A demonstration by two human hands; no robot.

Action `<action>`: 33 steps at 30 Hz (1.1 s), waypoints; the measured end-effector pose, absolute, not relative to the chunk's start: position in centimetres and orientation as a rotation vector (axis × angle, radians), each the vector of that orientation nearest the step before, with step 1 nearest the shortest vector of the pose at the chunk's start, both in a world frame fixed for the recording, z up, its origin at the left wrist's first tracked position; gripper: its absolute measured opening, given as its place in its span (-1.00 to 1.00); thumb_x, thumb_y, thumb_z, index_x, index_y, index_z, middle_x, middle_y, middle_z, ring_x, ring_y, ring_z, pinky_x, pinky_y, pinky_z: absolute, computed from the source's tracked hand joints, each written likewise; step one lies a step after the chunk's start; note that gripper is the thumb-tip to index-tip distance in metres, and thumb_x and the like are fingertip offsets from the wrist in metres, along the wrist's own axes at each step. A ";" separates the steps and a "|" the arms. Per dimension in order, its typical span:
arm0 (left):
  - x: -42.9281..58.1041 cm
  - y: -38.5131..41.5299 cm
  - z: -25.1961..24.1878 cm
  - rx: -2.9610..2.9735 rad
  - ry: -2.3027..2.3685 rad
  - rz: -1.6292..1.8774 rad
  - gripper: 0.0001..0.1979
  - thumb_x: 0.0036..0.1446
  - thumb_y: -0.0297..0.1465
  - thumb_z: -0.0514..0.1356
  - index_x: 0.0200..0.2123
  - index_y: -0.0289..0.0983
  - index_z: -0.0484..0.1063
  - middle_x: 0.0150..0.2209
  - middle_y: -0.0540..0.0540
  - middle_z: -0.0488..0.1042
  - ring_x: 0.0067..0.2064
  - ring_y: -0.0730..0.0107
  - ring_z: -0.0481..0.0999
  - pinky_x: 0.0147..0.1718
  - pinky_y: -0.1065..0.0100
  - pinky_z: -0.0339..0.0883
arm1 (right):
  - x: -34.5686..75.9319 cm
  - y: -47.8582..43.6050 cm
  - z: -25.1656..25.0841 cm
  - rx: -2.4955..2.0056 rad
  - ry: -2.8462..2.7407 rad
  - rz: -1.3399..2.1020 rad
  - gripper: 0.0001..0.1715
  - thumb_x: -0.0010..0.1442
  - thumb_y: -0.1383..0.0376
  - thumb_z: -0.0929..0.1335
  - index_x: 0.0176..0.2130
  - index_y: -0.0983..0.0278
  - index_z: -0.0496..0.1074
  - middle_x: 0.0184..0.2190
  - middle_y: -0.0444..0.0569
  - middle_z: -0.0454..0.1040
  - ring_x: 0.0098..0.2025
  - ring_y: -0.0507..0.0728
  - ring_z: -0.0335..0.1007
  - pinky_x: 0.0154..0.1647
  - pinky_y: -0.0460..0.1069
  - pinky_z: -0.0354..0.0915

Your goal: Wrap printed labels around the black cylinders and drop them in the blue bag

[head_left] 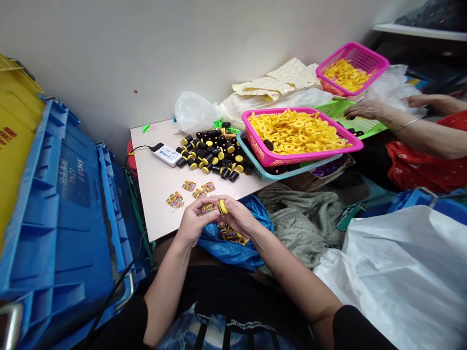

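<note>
Person's L hand (194, 224) and R hand (239, 217) hold a small yellow-capped black vial (221, 207) just off the counter (155, 204) edge, fingers (229, 202) closed on it, keeping a printed label (208, 209) snug against its side. More vials (209, 154) lie piled on the counter.

Yellow rings (295, 131) are heaped in a magenta basket (292, 159) near the table's (156, 204) far corner; black cylinders (211, 155) are topped yellow; a red garment (412, 167) seems white-flecked.
</note>
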State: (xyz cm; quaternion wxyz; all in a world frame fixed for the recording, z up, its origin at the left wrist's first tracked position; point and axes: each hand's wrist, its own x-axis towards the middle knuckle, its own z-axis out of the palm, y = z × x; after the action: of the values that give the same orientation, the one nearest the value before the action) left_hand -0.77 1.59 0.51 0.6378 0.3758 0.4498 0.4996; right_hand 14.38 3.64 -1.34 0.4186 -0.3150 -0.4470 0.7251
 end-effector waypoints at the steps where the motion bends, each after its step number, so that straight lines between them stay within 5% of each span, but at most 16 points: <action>1: -0.7 1.5 0.4 0.839 1.020 1.142 -0.62 -0.26 -0.35 0.44 -0.29 -0.28 0.52 -0.29 -0.06 0.55 -0.38 0.41 0.52 -0.37 0.37 0.47 | 14.2 3.6 -1.5 -0.785 -1.127 1.819 -0.46 0.08 -0.12 0.34 -0.15 0.22 0.43 -0.36 -0.06 0.44 -0.40 0.06 0.35 -0.43 -0.05 0.31; 7: -0.5 0.9 -0.3 0.798 0.981 1.058 -0.61 -0.27 -0.36 0.44 -0.29 -0.27 0.47 -0.35 -0.03 0.51 -0.36 0.39 0.51 -0.32 0.32 0.44 | 14.7 3.4 -2.3 -0.852 -1.331 1.599 -0.53 0.00 -0.12 0.40 -0.35 0.19 0.31 -0.39 -0.11 0.38 -0.41 0.06 0.32 -0.39 -0.02 0.33; 11: -0.1 0.5 -1.5 0.725 0.877 1.004 -0.65 -0.17 -0.36 0.39 -0.26 -0.26 0.41 -0.35 -0.01 0.46 -0.36 0.46 0.44 -0.36 0.40 0.37 | 16.9 4.6 -2.6 -0.911 -1.581 1.560 -0.57 0.13 -0.08 0.31 -0.26 0.21 0.37 -0.38 -0.07 0.42 -0.36 0.10 0.37 -0.32 0.02 0.33; 16: 0.5 0.7 -3.0 0.590 0.782 1.014 -0.75 -0.06 -0.37 0.22 -0.26 -0.24 0.30 -0.40 -0.01 0.38 -0.45 0.51 0.30 -0.50 0.46 0.16 | 18.5 10.6 -3.8 -1.374 -1.924 0.646 -0.77 0.20 0.24 0.27 -0.20 0.29 0.43 -0.17 0.13 0.46 -0.04 0.27 0.30 0.05 0.19 0.17; 19: 0.4 1.1 -3.4 0.554 0.793 1.065 -0.77 -0.09 -0.38 0.15 -0.29 -0.22 0.24 -0.41 0.00 0.34 -0.46 0.48 0.27 -0.51 0.43 0.12 | 18.4 14.2 -5.8 -1.617 -1.881 0.380 -0.65 0.13 0.30 0.31 -0.07 0.36 0.39 -0.04 0.24 0.41 0.03 0.34 0.23 0.09 0.22 0.11; 24: -0.2 1.3 -3.8 0.663 0.870 1.100 -0.79 -0.08 -0.36 0.06 -0.29 -0.19 0.20 -0.35 -0.04 0.36 -0.42 0.41 0.30 -0.50 0.40 0.14 | 18.3 16.2 -8.7 -1.669 -1.801 0.447 -0.53 0.07 0.20 0.37 -0.04 0.35 0.36 -0.08 0.21 0.41 -0.03 0.31 0.28 0.05 0.20 0.17; 28: -0.2 1.3 -4.4 1.245 1.057 0.898 -0.84 -0.01 -0.38 0.06 -0.29 -0.18 0.32 -0.17 -0.11 0.42 -0.13 0.23 0.39 -0.17 0.21 0.30 | 18.8 15.6 -8.8 -1.653 -1.814 0.575 -0.50 -0.09 0.17 0.46 -0.13 0.28 0.41 -0.11 0.13 0.35 -0.06 0.26 0.31 0.00 0.14 0.22; 30: -0.4 2.0 -4.7 1.647 1.223 0.813 -0.83 0.06 -0.39 0.09 -0.25 -0.18 0.40 -0.01 -0.15 0.39 0.08 0.13 0.30 0.08 0.09 0.17 | 19.0 14.9 -8.5 -1.607 -1.843 0.633 -0.57 -0.07 0.17 0.44 -0.18 0.26 0.41 -0.15 0.08 0.38 -0.09 0.24 0.32 -0.03 0.12 0.23; 33: -1.3 3.7 -5.0 1.996 1.570 0.795 -0.78 0.14 -0.36 0.12 -0.15 -0.22 0.44 0.07 -0.23 0.36 0.15 0.03 0.22 0.17 0.01 0.04 | 19.1 13.2 -8.1 -1.553 -1.792 0.723 -0.64 0.01 0.15 0.38 -0.19 0.26 0.38 -0.22 0.01 0.44 -0.17 0.20 0.34 -0.10 0.10 0.24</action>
State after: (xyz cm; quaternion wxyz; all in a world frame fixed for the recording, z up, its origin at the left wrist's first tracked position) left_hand -1.31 3.69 -5.04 0.2379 0.7285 0.5732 0.2901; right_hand 19.06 13.24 -8.06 0.3250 -0.5924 -0.6836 0.2758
